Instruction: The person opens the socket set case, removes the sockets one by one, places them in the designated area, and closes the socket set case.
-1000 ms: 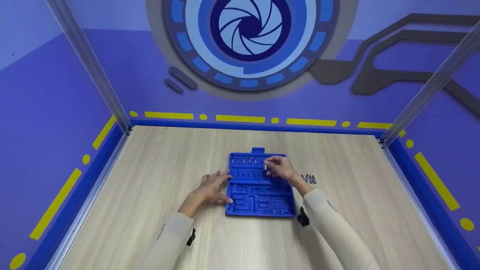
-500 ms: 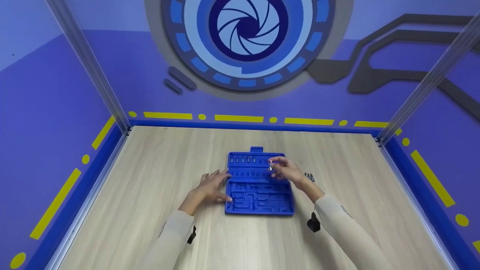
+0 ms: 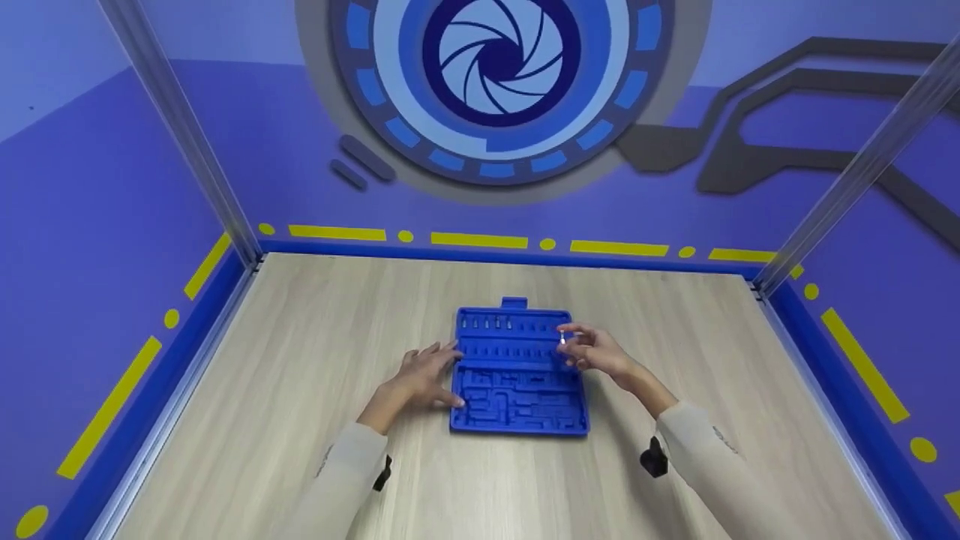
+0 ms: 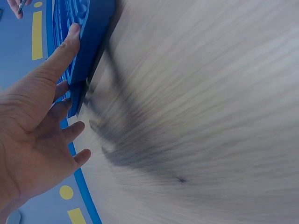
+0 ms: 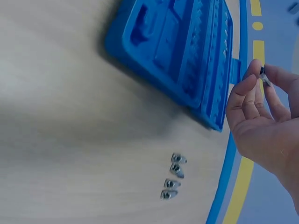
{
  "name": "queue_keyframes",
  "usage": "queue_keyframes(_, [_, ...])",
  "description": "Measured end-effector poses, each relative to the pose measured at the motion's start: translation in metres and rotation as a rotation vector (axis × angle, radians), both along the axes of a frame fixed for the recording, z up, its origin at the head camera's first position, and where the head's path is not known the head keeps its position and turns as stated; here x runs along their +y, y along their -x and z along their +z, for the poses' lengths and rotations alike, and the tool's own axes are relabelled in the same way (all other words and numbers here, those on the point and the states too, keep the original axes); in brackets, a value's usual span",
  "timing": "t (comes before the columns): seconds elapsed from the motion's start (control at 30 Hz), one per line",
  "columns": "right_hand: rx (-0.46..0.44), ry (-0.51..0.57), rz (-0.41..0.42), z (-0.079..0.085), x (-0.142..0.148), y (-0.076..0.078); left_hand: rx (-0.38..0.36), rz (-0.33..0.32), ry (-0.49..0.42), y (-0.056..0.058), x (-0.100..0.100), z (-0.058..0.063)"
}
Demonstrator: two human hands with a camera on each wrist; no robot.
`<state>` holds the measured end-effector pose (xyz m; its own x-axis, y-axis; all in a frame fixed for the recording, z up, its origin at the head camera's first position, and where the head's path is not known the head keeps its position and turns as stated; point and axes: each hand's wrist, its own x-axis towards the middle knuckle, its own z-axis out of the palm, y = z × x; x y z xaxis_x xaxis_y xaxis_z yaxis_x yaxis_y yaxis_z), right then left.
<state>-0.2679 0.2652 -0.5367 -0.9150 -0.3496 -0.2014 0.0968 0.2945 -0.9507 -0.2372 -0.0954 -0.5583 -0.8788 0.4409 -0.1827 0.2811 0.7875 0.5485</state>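
Note:
A blue moulded tool tray (image 3: 517, 375) (image 5: 177, 51) (image 4: 86, 42) lies in the middle of the wooden table (image 3: 300, 360). My left hand (image 3: 429, 373) (image 4: 44, 126) rests flat against the tray's left edge, fingers spread. Above the tray's right side my right hand (image 3: 589, 349) (image 5: 261, 112) pinches a small metal bit (image 3: 562, 339) (image 5: 264, 76) between thumb and fingertips. Several bits (image 3: 487, 323) sit in the slots of the tray's back row. Several loose bits (image 5: 172, 176) lie on the table to the right of the tray; in the head view my right hand hides them.
Metal frame posts (image 3: 180, 127) (image 3: 855, 172) stand at the table's back corners. A blue border (image 3: 495, 253) with yellow marks runs round the table, below purple walls. Bare wood lies in front of the tray and on both sides.
My right hand has lifted from the tray's upper slot rows and moved right, with the small bit in its fingers. The left hand has stayed against the tray's left edge.

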Motion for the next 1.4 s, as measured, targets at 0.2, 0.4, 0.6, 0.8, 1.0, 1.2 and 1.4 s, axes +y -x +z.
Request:
queue_keyframes(0.2, [0.004, -0.017, 0.01, -0.003, 0.021, -0.005, -0.002, -0.011, 0.009, -0.002, 0.0, 0.0])
queue_keyframes(0.4, [0.016, -0.033, -0.002, -0.001, 0.04, -0.007, -0.001, -0.005, 0.003, 0.002, -0.001, -0.002])
queue_keyframes(0.6, [0.025, -0.057, -0.003, -0.001, 0.064, -0.011, -0.002, -0.002, 0.002, 0.002, -0.001, -0.002])
queue_keyframes(0.8, [0.031, -0.096, -0.03, -0.003, 0.088, -0.014, -0.016, 0.004, -0.005, 0.001, 0.0, -0.002])
queue_keyframes(1.0, [0.065, -0.15, -0.034, -0.008, 0.111, -0.016, -0.016, 0.004, -0.004, 0.0, 0.0, -0.002])
queue_keyframes(1.2, [0.123, -0.24, -0.053, -0.016, 0.126, -0.016, -0.014, 0.001, -0.012, 0.001, -0.002, -0.001])
queue_keyframes(1.4, [0.158, -0.358, -0.082, -0.027, 0.132, -0.022, -0.026, 0.007, -0.025, -0.001, -0.003, -0.001])
